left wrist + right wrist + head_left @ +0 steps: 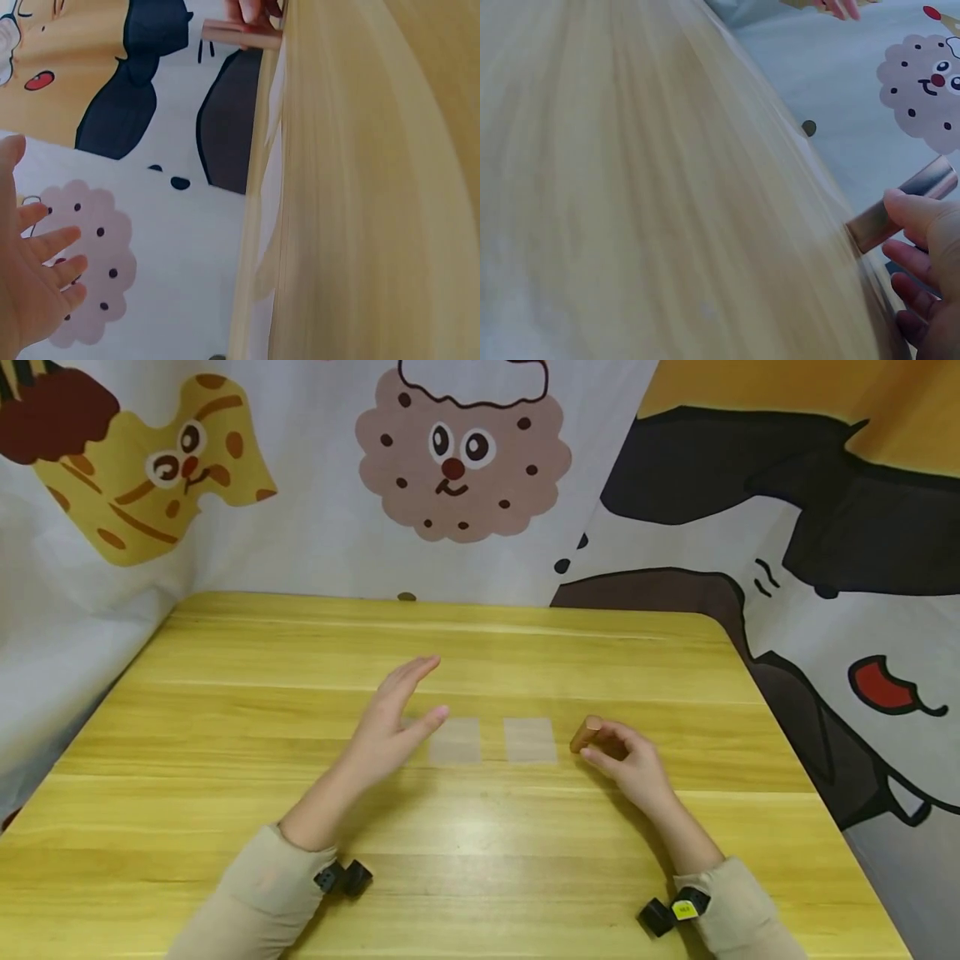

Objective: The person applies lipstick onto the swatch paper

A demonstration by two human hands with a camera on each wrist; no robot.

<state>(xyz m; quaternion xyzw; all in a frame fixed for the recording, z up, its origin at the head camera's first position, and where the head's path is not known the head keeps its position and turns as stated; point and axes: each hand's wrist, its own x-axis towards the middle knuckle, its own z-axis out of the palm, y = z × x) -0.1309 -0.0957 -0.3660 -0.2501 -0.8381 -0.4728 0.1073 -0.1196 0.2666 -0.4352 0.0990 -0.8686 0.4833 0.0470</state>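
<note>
My right hand [633, 766] pinches a small rose-gold tube [584, 736] between thumb and fingers, just to the right of two pale translucent squares. The tube stands upright, its lower end right at the tabletop; in the right wrist view its metallic side [877, 225] shows beside the thumb. The left square [455, 742] and the right square [531, 741] lie flat on the table, a narrow gap between them. Raised near the left square, my left hand [382, 727] holds nothing, with thumb and fingers spread apart.
A wood-grain table [480, 877] spans the space before me. Behind it hangs a white cloth [315, 552] printed with cartoon figures. Small black devices sit at both wrists, the left one [343, 877] and the right one [672, 912].
</note>
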